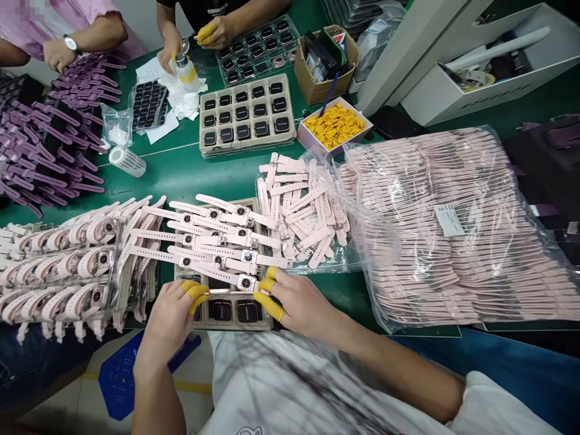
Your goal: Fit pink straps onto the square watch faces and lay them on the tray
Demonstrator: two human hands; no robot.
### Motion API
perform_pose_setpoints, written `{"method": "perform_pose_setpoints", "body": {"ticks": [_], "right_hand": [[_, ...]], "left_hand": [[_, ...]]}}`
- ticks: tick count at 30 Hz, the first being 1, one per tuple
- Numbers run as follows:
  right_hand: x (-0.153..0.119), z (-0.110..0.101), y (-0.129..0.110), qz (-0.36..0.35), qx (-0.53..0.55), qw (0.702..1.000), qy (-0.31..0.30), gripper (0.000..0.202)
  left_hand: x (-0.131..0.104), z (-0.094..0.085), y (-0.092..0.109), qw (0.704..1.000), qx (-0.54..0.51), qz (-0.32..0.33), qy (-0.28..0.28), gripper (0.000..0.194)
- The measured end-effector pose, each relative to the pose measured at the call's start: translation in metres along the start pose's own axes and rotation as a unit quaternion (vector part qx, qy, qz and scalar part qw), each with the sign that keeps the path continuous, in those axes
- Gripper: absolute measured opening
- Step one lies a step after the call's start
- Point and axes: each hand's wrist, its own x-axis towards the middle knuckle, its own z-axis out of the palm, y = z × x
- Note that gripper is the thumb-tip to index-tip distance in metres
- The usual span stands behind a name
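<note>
Yellow finger cots cover the thumb and fingertips of both hands. My left hand point(174, 311) is closed in a pinch on one end of a thin pale pink watch strap point(219, 291), seen almost edge-on. At its other end my right hand point(299, 302) pinches too, its fingertips close to a pink smartwatch point(246, 282). Whether a watch body is on the held strap, I cannot tell. Below the strap, black square watch bodies sit in a beige tray point(268, 326). Several pink smartwatches with straps stretched out lie in rows over the tray's far part.
Stacked pink watches point(67, 266) stand at left, loose pink straps point(308, 205) at centre right, and a large bag of straps point(435, 241) farther right. Beyond are a box of yellow finger cots point(335, 125) and another watch tray point(247, 145). Two co-workers sit across the table.
</note>
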Motion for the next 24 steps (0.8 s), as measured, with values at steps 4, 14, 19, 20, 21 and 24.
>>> {"method": "perform_pose_setpoints", "body": {"ticks": [4,14,19,20,21,24], "right_hand": [[0.007,0.015,-0.014,-0.024,-0.086,0.996,-0.024,0.029],[-0.003,0.022,0.007,-0.043,-0.109,0.989,0.088,0.020],[-0.013,-0.021,0.061,0.153,-0.209,0.949,0.182,0.036],[-0.014,-0.026,0.072,0.183,-0.242,0.937,0.173,0.039],[-0.014,-0.030,0.082,0.200,-0.268,0.929,0.160,0.040],[-0.013,-0.037,0.102,0.195,-0.294,0.927,0.128,0.035]], "left_hand": [[-0.007,-0.004,-0.016,0.999,-0.010,-0.037,-0.017,0.030],[-0.005,0.036,-0.031,0.989,0.096,-0.070,0.092,0.011],[-0.044,0.041,-0.042,0.983,0.167,-0.049,0.064,0.012],[-0.048,0.040,-0.046,0.983,0.178,-0.039,0.037,0.013],[-0.050,0.039,-0.049,0.982,0.186,-0.031,0.017,0.014],[-0.044,0.033,-0.057,0.982,0.184,-0.024,-0.019,0.013]]}}
